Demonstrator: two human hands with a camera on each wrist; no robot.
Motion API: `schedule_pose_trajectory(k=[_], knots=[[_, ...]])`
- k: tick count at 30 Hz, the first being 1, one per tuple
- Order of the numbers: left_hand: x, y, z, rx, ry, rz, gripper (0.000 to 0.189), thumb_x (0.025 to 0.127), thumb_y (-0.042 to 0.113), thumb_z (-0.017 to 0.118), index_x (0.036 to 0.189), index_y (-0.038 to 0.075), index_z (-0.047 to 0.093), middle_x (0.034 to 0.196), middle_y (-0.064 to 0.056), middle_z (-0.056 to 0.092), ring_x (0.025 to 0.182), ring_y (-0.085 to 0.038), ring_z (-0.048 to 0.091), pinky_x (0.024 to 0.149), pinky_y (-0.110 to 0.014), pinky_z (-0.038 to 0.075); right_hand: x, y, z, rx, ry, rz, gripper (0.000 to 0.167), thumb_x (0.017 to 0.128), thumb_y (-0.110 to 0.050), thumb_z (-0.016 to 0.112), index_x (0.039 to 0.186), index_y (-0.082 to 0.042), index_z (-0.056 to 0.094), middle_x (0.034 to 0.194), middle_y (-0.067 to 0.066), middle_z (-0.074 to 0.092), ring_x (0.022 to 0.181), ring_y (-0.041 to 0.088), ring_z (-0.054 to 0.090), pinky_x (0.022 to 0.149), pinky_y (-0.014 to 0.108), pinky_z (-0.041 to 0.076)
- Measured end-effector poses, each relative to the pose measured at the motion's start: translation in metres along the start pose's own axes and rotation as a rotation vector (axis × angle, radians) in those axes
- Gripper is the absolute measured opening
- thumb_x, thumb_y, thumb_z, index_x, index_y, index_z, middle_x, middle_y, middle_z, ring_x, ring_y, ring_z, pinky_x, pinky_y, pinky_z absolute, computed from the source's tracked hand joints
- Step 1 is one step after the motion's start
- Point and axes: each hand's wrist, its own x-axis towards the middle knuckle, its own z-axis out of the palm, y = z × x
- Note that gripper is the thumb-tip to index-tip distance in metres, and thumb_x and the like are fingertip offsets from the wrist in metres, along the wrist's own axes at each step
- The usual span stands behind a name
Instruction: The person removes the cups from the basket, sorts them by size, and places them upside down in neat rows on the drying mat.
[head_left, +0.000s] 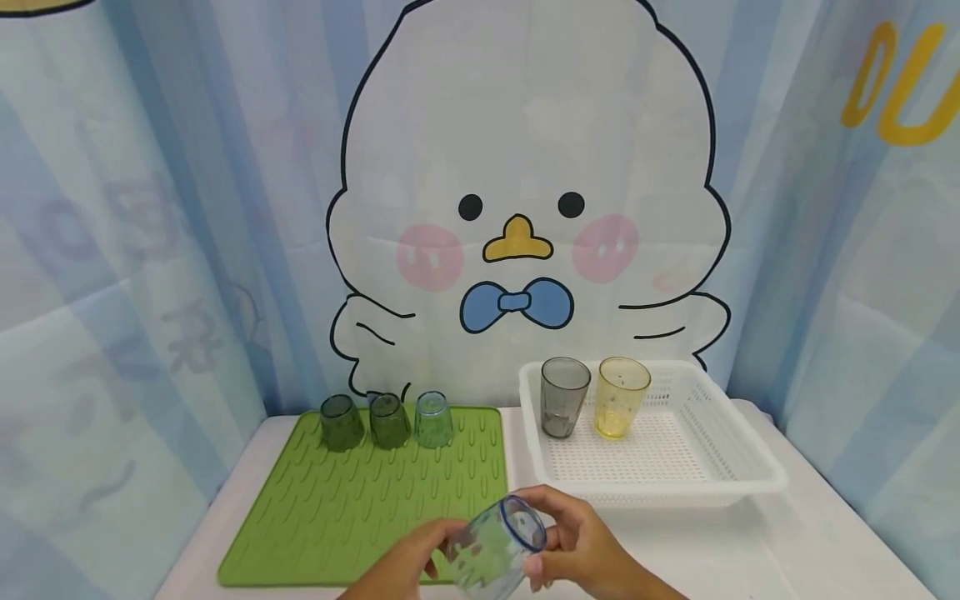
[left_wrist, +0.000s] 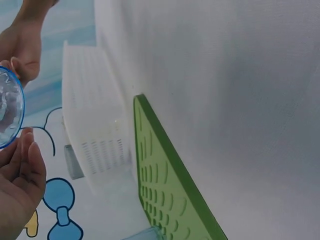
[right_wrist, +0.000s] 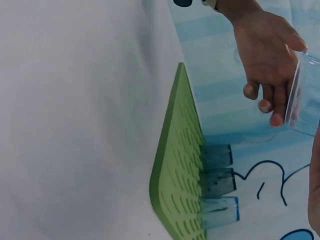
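Note:
A clear drinking glass with a blue rim (head_left: pixel 491 546) is tilted between both hands near the front edge of the view, its mouth toward the right. My left hand (head_left: pixel 408 557) holds it by the lower end, thumb and fingers on opposite sides in the right wrist view. The right hand (head_left: pixel 581 546) grips the rim end between thumb and fingers. The same glass (left_wrist: pixel 9 107) is cut off by the left wrist view's edge. On the green ridged mat (head_left: pixel 360 517) stand a dark glass (head_left: pixel 341 423), a second dark glass (head_left: pixel 389 421) and a pale bluish glass (head_left: pixel 433 421), all mouth down.
A white perforated basket (head_left: pixel 738 467) sits at the back right. Inside stand a grey glass (head_left: pixel 564 400) and a yellow glass (head_left: pixel 622 400), mouths up. Behind the white table (head_left: pixel 810 550) hangs a printed curtain (head_left: pixel 525 125), with further curtain on both sides.

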Motion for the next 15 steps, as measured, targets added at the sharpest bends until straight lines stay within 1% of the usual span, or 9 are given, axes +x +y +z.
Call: schedule_pose_trajectory(k=[2,3,5,6,7,8,10,12,15], knots=[[0.010,-0.037,0.000,-0.010,-0.028,0.021,0.076,0.084,0.035,0.083,0.148,0.027,0.043,0.126,0.006,0.054,0.106,-0.008,0.051,0.081,-0.027,0.049,0.002,-0.001,0.003,0.011,-0.007,0.003,0.048,0.095,-0.001,0.063,0.141,-0.009,0.051,0.113,0.001,0.065,0.080,0.006,0.069,0.068,0.019,0.055],[0.010,-0.037,0.000,-0.015,-0.038,0.009,0.076,0.085,0.034,0.082,0.149,0.026,0.042,0.127,0.005,0.054,0.106,-0.010,0.051,0.081,-0.028,0.049,0.004,0.000,0.005,0.017,-0.011,0.000,0.048,0.095,-0.001,0.063,0.141,-0.008,0.051,0.113,0.001,0.066,0.081,0.007,0.069,0.068,0.020,0.056],[0.022,-0.078,0.001,-0.019,-0.057,0.021,0.076,0.085,0.039,0.081,0.149,0.036,0.039,0.131,0.009,0.053,0.109,-0.009,0.053,0.082,-0.029,0.050,0.006,0.000,0.007,0.028,-0.015,0.002,0.049,0.095,0.000,0.063,0.141,-0.007,0.050,0.114,0.001,0.067,0.083,0.007,0.070,0.069,0.020,0.057],[0.025,-0.088,0.001,-0.035,-0.064,0.022,0.076,0.086,0.040,0.080,0.149,0.038,0.038,0.133,0.008,0.053,0.110,-0.010,0.053,0.083,-0.030,0.050,0.007,0.000,0.008,0.030,-0.014,0.003,0.049,0.095,0.000,0.063,0.141,-0.007,0.051,0.114,0.000,0.067,0.083,0.007,0.070,0.069,0.020,0.057],[0.027,-0.095,0.002,-0.031,-0.067,0.025,0.077,0.086,0.040,0.080,0.150,0.039,0.037,0.134,0.008,0.052,0.111,-0.012,0.053,0.083,-0.030,0.050,0.007,0.000,0.009,0.030,-0.014,0.005,0.048,0.095,0.000,0.063,0.141,-0.007,0.051,0.115,0.000,0.068,0.082,0.006,0.070,0.068,0.020,0.057],[0.029,-0.102,0.002,-0.034,-0.071,0.021,0.076,0.086,0.041,0.079,0.149,0.041,0.037,0.136,0.009,0.052,0.112,-0.010,0.054,0.083,-0.029,0.051,0.008,0.000,0.010,0.028,-0.013,0.005,0.048,0.095,0.000,0.063,0.141,-0.006,0.051,0.115,0.000,0.068,0.081,0.006,0.070,0.068,0.020,0.057],[0.030,-0.107,0.002,-0.024,-0.077,0.031,0.076,0.087,0.041,0.079,0.150,0.042,0.035,0.137,0.009,0.051,0.113,-0.010,0.054,0.083,-0.029,0.051,0.009,0.001,0.011,0.030,-0.011,0.005,0.048,0.095,0.000,0.062,0.141,-0.006,0.051,0.115,0.000,0.068,0.080,0.005,0.070,0.067,0.019,0.057],[0.030,-0.107,0.002,-0.032,-0.082,0.035,0.077,0.087,0.040,0.079,0.150,0.042,0.035,0.137,0.009,0.051,0.113,-0.010,0.054,0.083,-0.029,0.051,0.011,0.001,0.012,0.027,-0.012,0.001,0.049,0.095,0.001,0.062,0.141,-0.004,0.050,0.115,0.000,0.067,0.078,0.005,0.070,0.066,0.019,0.056],[0.027,-0.104,0.002,-0.053,-0.081,0.033,0.076,0.088,0.038,0.079,0.150,0.041,0.035,0.137,0.009,0.051,0.112,-0.009,0.054,0.082,-0.029,0.052,0.013,0.002,0.013,0.025,-0.020,0.002,0.049,0.095,0.002,0.062,0.142,0.001,0.048,0.113,0.000,0.068,0.077,0.004,0.070,0.067,0.019,0.056]])
